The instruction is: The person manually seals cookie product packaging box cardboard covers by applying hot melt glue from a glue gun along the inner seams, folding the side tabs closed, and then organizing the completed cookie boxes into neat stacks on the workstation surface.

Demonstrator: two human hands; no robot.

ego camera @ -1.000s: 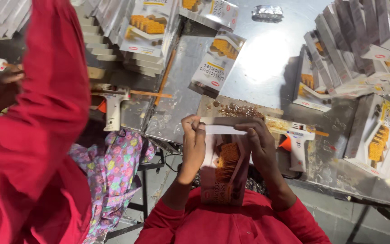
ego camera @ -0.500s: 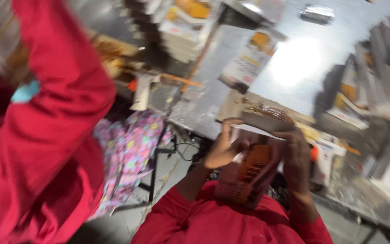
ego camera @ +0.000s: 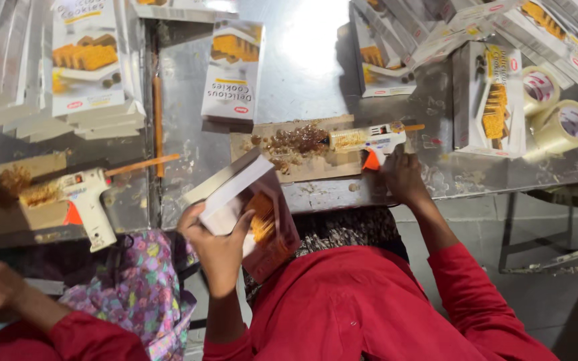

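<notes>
tape rolls [ego camera: 560,110], stacked cartons [ego camera: 88,67], second glue gun [ego camera: 88,200]

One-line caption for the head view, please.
Left hand holds a cookie carton; right hand grips a glue gun on the metal table.

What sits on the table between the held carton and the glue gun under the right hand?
In the head view, a cardboard slab crusted with brown dried glue blobs lies between the carton and the glue gun.
</notes>
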